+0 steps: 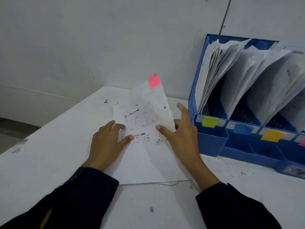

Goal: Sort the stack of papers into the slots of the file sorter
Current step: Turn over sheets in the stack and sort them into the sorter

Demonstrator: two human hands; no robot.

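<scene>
My left hand [107,139] presses the stack of papers [142,129] flat; my right hand [178,134] pinches the pink-tabbed sheet [154,80]. It looks thin and floppy: hold near the edge.

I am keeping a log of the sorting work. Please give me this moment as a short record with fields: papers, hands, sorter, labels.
papers: a stack lies on the white table; the top sheet is lifted at its right side and carries a pink tab
left hand: fingers rest flat on the stack
right hand: fingers and thumb hold the right edge of the top sheet
sorter: blue file sorter stands to the right, its slots already hold papers
labels: yellow tab, blue tab, orange tab on the slot fronts
</scene>
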